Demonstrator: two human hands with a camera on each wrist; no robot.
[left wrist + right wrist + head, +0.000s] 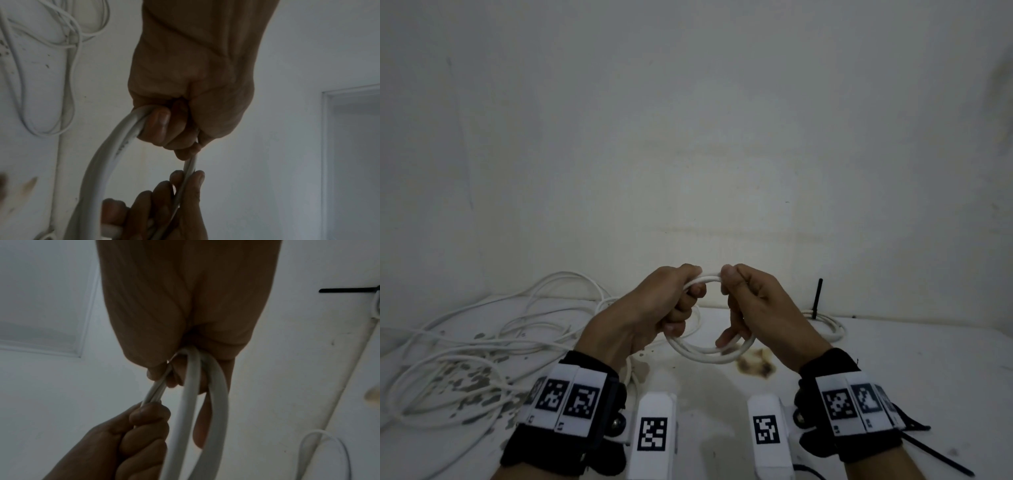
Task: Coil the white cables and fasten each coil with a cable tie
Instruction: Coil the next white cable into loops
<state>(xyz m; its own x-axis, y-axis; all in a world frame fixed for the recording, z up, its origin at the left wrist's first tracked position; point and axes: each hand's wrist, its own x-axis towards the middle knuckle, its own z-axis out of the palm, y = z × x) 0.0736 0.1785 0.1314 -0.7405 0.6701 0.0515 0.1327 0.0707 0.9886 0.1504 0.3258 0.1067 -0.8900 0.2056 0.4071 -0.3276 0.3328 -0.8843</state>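
A small coil of white cable [707, 353] hangs in the air between both hands, above the white table [722, 404]. My left hand [671, 305] grips the coil's left side, fingers curled round the strands [115, 146]. My right hand [736, 301] pinches the top of the coil between thumb and forefinger, with other fingers hooked through the loop [205, 402]. The cable's loose tail runs down to the left of the left wrist. A black cable tie [817, 298] stands up from a finished coil [828, 329] at the back right.
A tangle of loose white cables [482, 342] sprawls over the table's left side. A brown stain [755, 366] marks the table under the coil. More black ties [935, 455] lie at the near right edge. A white wall [688, 137] rises close behind.
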